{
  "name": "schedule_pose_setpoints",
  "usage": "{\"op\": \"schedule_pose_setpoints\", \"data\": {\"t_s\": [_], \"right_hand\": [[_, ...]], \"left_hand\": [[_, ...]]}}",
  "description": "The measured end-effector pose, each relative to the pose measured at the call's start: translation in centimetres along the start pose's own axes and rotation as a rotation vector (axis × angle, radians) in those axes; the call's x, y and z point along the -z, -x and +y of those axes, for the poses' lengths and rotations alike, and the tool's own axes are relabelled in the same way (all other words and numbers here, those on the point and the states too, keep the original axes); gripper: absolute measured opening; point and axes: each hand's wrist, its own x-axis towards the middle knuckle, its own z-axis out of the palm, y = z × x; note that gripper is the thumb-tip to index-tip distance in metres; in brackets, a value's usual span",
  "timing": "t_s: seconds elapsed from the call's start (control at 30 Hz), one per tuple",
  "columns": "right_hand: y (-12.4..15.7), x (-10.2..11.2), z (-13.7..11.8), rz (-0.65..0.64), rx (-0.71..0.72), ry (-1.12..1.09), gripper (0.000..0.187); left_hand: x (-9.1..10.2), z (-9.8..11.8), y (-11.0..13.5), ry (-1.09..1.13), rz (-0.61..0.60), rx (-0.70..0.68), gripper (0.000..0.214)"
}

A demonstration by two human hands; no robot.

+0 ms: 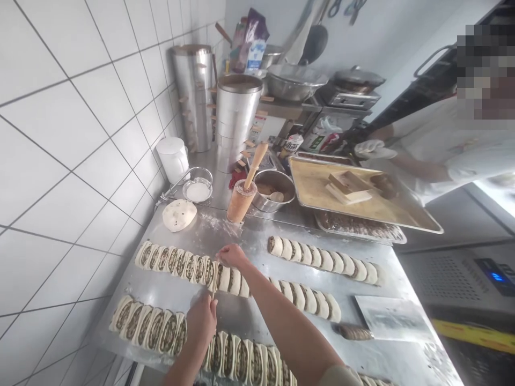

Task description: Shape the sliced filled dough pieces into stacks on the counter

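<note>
My left hand (201, 321) grips the lower end of a thin pale strip (213, 277), possibly a stick or dough; I cannot tell which. My right hand (232, 256) sits over its upper end, just above a row of sliced dough rolls (173, 261) with dark green filling. Its fingers are partly hidden. Further rows of rolls lie on the steel table (245, 316): two on the right (322, 256), one at lower left (148, 327) and one along the bottom (241, 362). A flat round of dough (179, 215) lies on floured steel beyond them.
At the table's far end stand a wooden-handled tool in an orange cup (241, 201), a steel bowl (273, 190) and a tray with wooden blocks (354, 198). A steel scraper (390, 319) lies at right. A tiled wall runs along the left. A co-worker's gloved hand (374, 149) reaches in at upper right.
</note>
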Motion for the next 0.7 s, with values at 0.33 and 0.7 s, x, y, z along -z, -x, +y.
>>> {"op": "schedule_pose_setpoints", "data": {"t_s": [0.33, 0.7], "right_hand": [[0.5, -0.6, 3.7, 0.001, -0.094, 0.094, 0.028], [1.6, 2.4, 4.0, -0.079, -0.028, -0.003, 0.028]], "left_hand": [[-2.7, 2.8, -0.2, -0.01, -0.07, -0.027, 0.04], [-2.2, 3.3, 1.1, -0.006, -0.022, -0.016, 0.039]]}}
